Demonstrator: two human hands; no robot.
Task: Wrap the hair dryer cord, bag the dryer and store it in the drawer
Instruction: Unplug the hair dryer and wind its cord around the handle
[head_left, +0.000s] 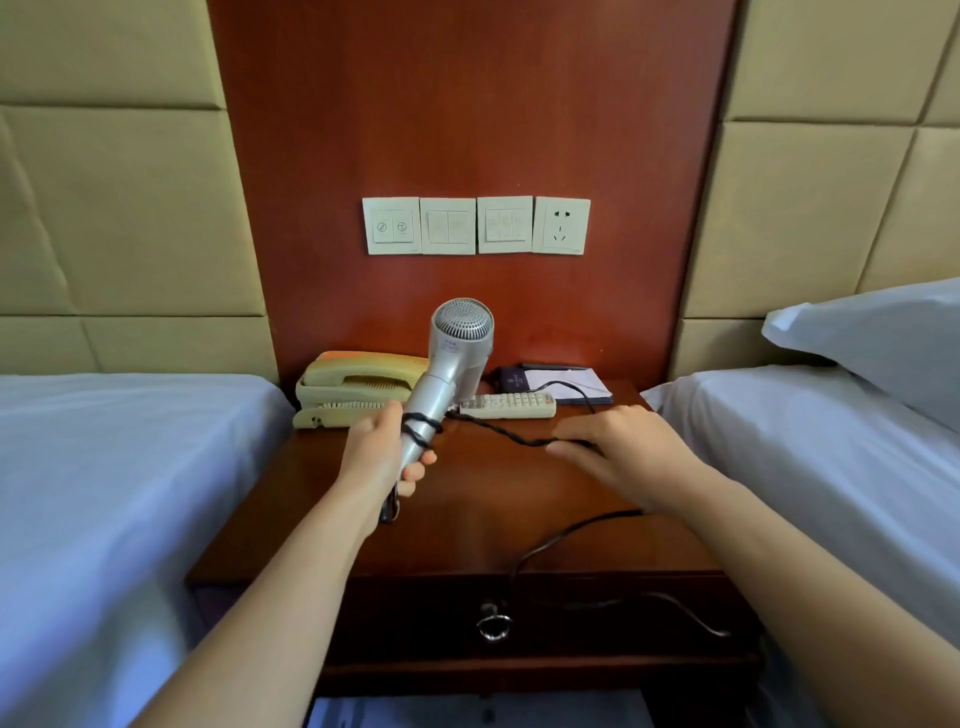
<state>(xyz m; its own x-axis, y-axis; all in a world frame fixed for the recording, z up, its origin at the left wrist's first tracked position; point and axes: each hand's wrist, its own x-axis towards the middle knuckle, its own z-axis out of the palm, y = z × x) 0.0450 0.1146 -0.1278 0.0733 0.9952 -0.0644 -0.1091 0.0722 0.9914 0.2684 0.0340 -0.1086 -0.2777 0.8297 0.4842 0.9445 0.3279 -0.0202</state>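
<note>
There is only one view, from a camera worn on the person's head. It looks forward and down from close above the bench's (467, 530) front edge, towards the wooden wall panel (467, 130) behind its far edge. The wide angle takes in a bed (104, 467) at each side edge, and both forearms reach in from below.

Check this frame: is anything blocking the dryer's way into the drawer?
Yes. The drawer is shut, and the loose cord trails over its front beside the ring pull. No bag is visible.
</note>
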